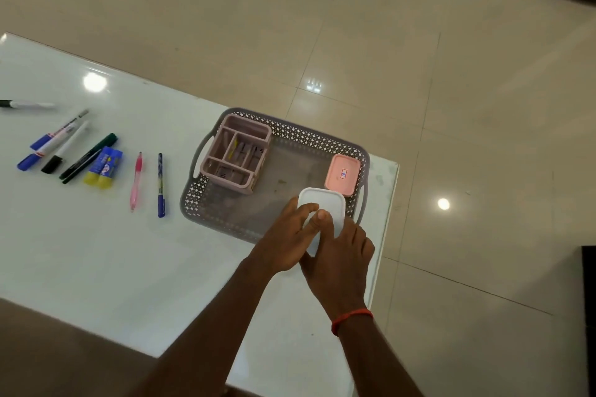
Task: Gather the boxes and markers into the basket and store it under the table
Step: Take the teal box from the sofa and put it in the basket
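Note:
A grey perforated basket (300,134) sits at the right end of the white table (113,251). Inside it stand a pink compartment organiser (234,153) at the left and a pink lidded box (342,174) at the right. Both my hands hold a white lidded box (324,203) over the basket's near right corner. My left hand (285,243) grips its left side, and my right hand (338,255) holds it from the right with the thumb on the lid. Several markers (61,147), a pink pen (136,180) and a blue pen (161,185) lie on the table to the left.
A blue and yellow glue stick pair (103,167) lies among the markers. One more marker (19,104) rests at the far left edge. The table's right edge (385,235) runs just beside the basket, with beige tiled floor (451,106) beyond.

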